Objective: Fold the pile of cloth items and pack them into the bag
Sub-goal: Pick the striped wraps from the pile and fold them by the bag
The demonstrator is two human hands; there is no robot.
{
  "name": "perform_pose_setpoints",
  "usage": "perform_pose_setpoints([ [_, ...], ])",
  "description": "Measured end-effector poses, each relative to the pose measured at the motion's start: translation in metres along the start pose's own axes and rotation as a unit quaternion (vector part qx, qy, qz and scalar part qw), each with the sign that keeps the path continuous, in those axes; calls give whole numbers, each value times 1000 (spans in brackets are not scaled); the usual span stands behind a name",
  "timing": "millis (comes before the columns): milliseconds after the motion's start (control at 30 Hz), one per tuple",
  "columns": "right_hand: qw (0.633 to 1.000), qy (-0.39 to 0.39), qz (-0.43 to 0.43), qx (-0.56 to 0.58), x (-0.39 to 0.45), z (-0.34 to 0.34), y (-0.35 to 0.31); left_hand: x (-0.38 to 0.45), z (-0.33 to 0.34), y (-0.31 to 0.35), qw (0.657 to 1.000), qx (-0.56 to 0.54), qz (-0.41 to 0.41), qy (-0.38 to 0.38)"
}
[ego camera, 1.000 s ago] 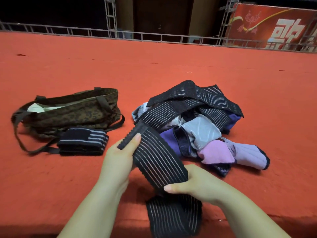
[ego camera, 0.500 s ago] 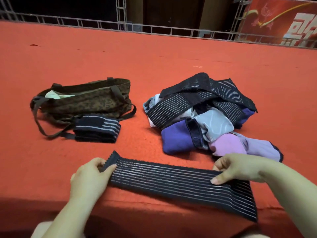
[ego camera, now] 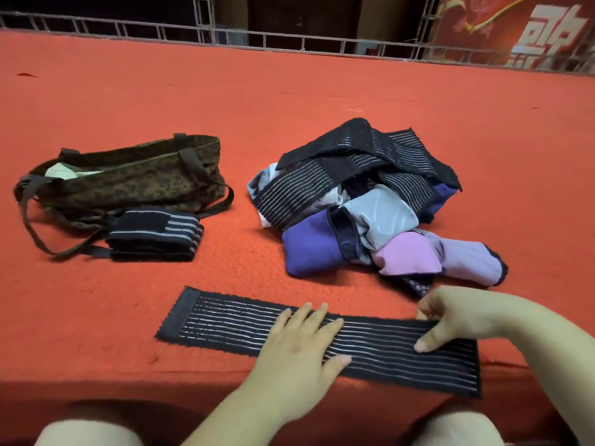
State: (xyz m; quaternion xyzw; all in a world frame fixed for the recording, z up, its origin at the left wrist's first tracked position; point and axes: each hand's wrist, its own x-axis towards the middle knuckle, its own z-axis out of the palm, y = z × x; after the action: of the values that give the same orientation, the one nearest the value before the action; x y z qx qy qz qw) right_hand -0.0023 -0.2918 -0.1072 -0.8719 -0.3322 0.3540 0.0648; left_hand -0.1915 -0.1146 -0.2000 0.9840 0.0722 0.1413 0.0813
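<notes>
A long black band with thin grey stripes lies flat along the near edge of the red carpet. My left hand presses on its middle with straight, spread fingers. My right hand holds the band's far edge near the right end, thumb lying on top and fingers curled behind it. A pile of cloth items in black stripes, purple, grey and pink sits just beyond the band. The brown leopard-print bag lies at the left with a folded black striped band in front of it.
The red carpeted platform stretches far back to a metal railing. A red banner with white characters hangs at the back right. My knees show at the bottom, below the platform's front edge.
My left hand let go of the band's left end and slid right to press on its middle. The band now lies flatter. The view came closer.
</notes>
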Motion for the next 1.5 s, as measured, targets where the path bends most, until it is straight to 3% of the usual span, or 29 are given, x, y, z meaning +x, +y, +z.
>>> perform_pose_setpoints([
  [133,991,75,12,108,-16,-9,30,8,10,12,1000,-5,-9,-24],
  [300,952,220,63,203,-23,-10,60,29,12,44,997,-29,-48,-60],
  [400,922,300,70,234,-31,-7,57,35,11,64,985,-167,-33,-14],
  [467,898,343,41,274,-36,-1,42,41,-4,82,925,-370,-80,-31],
  [500,882,348,8,317,-38,4,31,45,-14,92,860,-493,-120,-53],
  [600,856,306,-112,401,-40,26,-9,54,-31,108,607,-752,-233,-106],
  [633,857,295,-146,395,-40,34,-19,55,-32,106,561,-783,-255,-86],
  [700,861,301,-207,353,-34,51,-32,51,-38,92,532,-794,-293,-24],
  [800,896,330,-257,146,-23,65,-45,40,-48,61,508,-787,-347,47],
  [867,913,302,-270,52,-9,70,-54,29,-53,40,521,-767,-369,59],
  [933,914,287,-284,23,7,74,-65,16,-57,17,573,-728,-371,58],
  [1067,911,269,-311,37,32,89,-95,-18,-53,-34,766,-546,-333,70],
  [1167,909,259,-326,22,44,102,-116,-38,-52,-63,853,-389,-330,109],
  [1267,907,267,-325,-6,52,106,-130,-48,-55,-80,886,-261,-359,134],
  [1500,927,242,-287,-25,61,111,-144,-53,-55,-91,904,-221,-342,130],
])
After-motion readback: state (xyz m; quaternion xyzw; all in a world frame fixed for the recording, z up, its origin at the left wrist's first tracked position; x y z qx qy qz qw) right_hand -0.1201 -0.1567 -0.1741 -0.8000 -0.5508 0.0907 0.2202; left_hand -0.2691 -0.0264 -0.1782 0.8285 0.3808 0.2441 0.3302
